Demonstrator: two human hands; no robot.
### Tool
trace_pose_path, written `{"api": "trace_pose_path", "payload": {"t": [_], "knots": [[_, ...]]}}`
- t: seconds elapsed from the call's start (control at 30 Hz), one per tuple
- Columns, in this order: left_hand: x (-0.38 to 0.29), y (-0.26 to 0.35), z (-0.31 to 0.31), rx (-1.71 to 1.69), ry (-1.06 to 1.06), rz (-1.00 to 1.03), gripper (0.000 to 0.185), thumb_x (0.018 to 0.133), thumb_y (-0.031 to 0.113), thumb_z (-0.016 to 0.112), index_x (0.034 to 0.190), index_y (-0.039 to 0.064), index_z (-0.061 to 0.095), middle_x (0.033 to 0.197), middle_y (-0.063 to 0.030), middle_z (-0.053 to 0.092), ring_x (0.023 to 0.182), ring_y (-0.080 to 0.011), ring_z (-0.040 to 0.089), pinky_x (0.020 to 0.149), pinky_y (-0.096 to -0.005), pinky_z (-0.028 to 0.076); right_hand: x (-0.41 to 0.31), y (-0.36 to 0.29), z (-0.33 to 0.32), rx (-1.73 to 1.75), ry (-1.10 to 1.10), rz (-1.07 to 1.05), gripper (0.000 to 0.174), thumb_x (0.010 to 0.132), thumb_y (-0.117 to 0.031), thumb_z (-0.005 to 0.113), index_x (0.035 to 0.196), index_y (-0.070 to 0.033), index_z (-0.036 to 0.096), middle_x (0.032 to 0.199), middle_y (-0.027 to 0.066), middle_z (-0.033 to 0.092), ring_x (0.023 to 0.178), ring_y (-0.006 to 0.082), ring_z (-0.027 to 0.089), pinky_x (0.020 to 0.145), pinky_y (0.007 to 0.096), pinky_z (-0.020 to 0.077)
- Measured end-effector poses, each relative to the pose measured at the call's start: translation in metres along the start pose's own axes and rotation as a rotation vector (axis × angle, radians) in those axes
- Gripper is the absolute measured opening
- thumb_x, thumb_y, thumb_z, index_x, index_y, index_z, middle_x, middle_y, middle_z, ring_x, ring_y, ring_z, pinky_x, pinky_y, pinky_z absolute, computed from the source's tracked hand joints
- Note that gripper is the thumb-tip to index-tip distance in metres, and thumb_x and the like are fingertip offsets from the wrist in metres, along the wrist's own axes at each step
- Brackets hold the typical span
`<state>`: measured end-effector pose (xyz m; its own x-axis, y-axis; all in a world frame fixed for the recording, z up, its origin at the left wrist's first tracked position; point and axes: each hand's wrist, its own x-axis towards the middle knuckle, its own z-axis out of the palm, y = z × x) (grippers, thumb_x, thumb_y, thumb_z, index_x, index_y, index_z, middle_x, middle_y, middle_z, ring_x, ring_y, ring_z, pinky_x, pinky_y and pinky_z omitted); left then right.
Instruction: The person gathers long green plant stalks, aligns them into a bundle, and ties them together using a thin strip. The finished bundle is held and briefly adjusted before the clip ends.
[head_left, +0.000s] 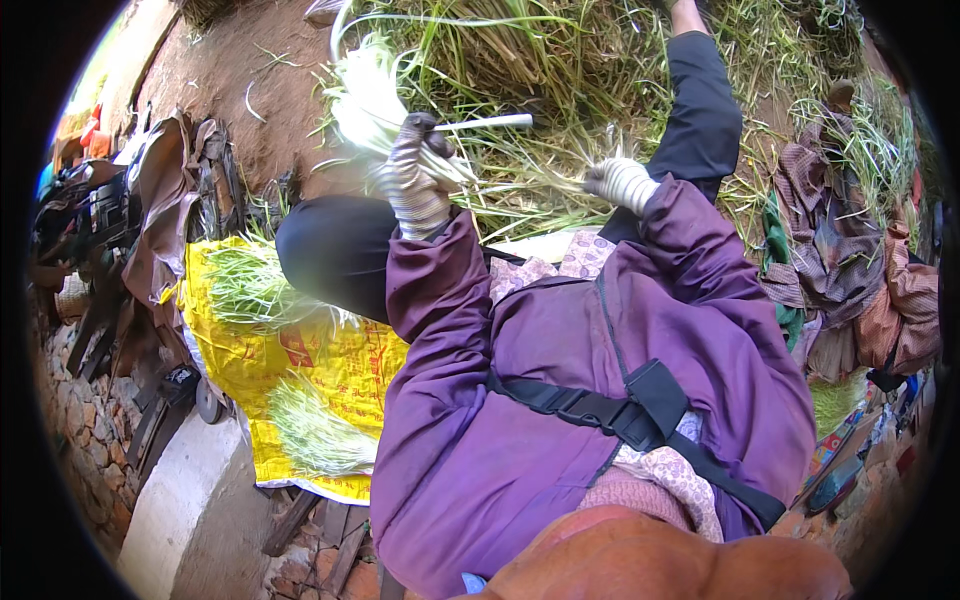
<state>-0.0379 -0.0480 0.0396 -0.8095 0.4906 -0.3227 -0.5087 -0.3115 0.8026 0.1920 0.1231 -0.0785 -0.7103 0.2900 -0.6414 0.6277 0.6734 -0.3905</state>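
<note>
My left hand (416, 169), in a striped knit glove with dark fingertips, is closed around a bunch of long stems (367, 94) with white stalks and green leaves. One thick white stalk (487, 122) sticks out to the right beside its fingers. To the right, my right hand (621, 182), in a similar glove, has its fingers curled beside thin, pale, wispy strands. Blur hides whether it grips them. Loose leaves and stalks (517, 199) lie beneath and between both hands. On the left, two bundles of green stems (247, 281) (319, 431) rest on a yellow printed plastic sack (225, 352).
A large heap of straw and green leaves (525, 60) covers the ground ahead. Bare brown earth (225, 82) shows at upper left. Wood scraps and dark cloths (161, 202) stand at left, above a pale concrete block (180, 495). Checked cloths (832, 232) lie at right.
</note>
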Motion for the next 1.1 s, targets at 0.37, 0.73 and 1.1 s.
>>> {"api": "trace_pose_path", "payload": {"t": [0.37,0.73,1.1], "knots": [[0.002,-0.027,0.01,-0.026,0.019,-0.09,0.012,0.08,0.002,0.072,0.088,0.001,0.064,0.073,-0.0057,0.063,0.055,-0.0136,0.058,0.048,-0.0244,0.048,-0.006,-0.107,-0.064,1.02,0.239,-0.476,0.026,0.088,-0.019,0.068,0.109,-0.004,0.066,0.085,0.0053,0.069,0.076,0.0095,0.062,0.071,0.0258,0.0511],[0.014,0.02,-0.009,-0.433,-0.062,-0.037,0.026,0.089,0.01,0.061,0.112,-0.001,0.054,0.086,-0.0071,0.06,0.075,-0.0159,0.06,0.071,-0.031,0.052,0.064,-0.059,-0.085,0.86,0.56,-0.123,0.026,0.088,-0.027,0.068,0.106,-0.009,0.069,0.097,0.0075,0.07,0.085,0.0161,0.065,0.078,0.0294,0.0528],[0.003,0.059,-0.004,-0.316,0.106,0.269,0.049,0.085,0.014,0.064,0.128,-0.003,0.048,0.077,-0.0029,0.057,0.069,-0.012,0.056,0.067,-0.0254,0.048,0.123,-0.001,-0.116,0.547,0.428,0.349,0.034,0.094,-0.036,0.053,0.119,-0.015,0.063,0.095,0.0069,0.069,0.08,0.0149,0.064,0.073,0.0314,0.0519]]}}
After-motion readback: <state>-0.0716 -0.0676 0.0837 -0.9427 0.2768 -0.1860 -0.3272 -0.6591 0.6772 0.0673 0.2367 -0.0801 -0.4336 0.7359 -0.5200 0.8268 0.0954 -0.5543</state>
